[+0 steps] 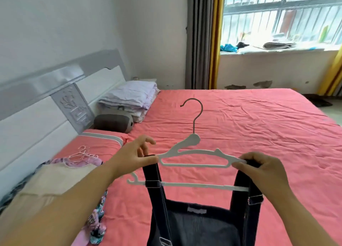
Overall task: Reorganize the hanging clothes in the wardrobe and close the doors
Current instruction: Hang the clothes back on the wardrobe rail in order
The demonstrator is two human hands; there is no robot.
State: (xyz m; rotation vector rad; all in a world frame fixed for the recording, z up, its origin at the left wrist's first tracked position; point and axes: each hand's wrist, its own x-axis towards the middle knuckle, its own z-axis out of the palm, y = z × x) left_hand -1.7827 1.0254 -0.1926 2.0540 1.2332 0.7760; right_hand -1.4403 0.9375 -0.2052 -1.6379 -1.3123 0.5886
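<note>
Head view, over a pink bed [240,125]: left hand [133,156] pinching the left strap [151,169] of a dark denim dress [196,225] against the left tip of a white hanger [194,155], thumb and forefinger closed, other fingers loose. Right hand [259,169] curled round the right strap [242,182] at the hanger's right end. Hanger held up near, hook pointing far. Second hanger [185,185] lying flat just beneath. Pile of clothes [55,179] near left, with another hanger on it. No wardrobe in sight. Likely risk: a strap slipping off the smooth tip once released, dropping the dress lopsided; or snagging the lower hanger when lifting.
</note>
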